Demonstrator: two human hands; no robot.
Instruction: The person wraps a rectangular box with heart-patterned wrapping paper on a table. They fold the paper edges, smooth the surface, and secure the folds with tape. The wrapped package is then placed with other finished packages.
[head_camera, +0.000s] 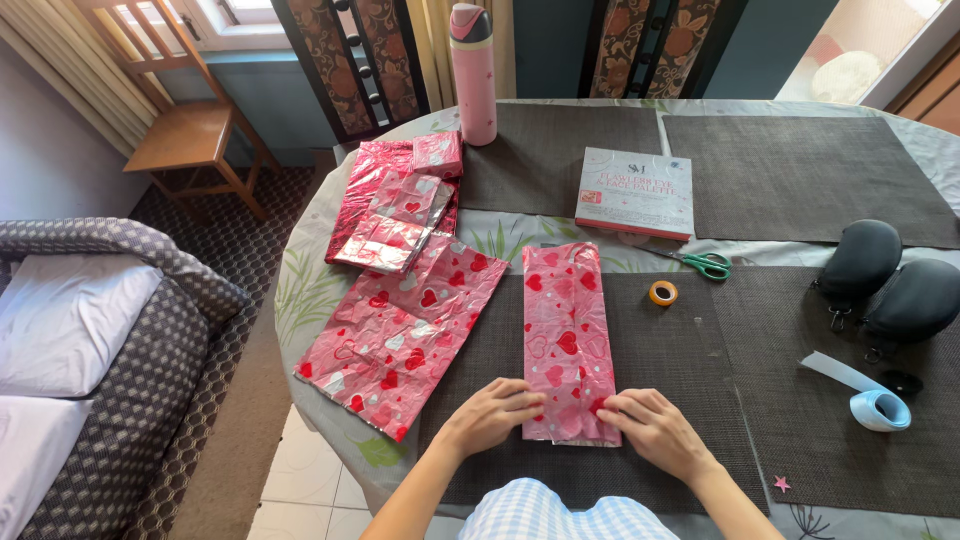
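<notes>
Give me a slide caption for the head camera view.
Both hands, left hand and right hand, press the near end of a heart-patterned wrapped parcel.

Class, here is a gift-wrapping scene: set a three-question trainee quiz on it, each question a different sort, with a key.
1. True or false: both hands press the near end of the wrapped box.
2. Which lies nearest the tape roll? A scissors B pink bottle C blue ribbon
3. Fill in: the loose wrapping sheet bears red ____.

Key: 1 true: left hand, right hand. 2 A. 3 hearts.
</notes>
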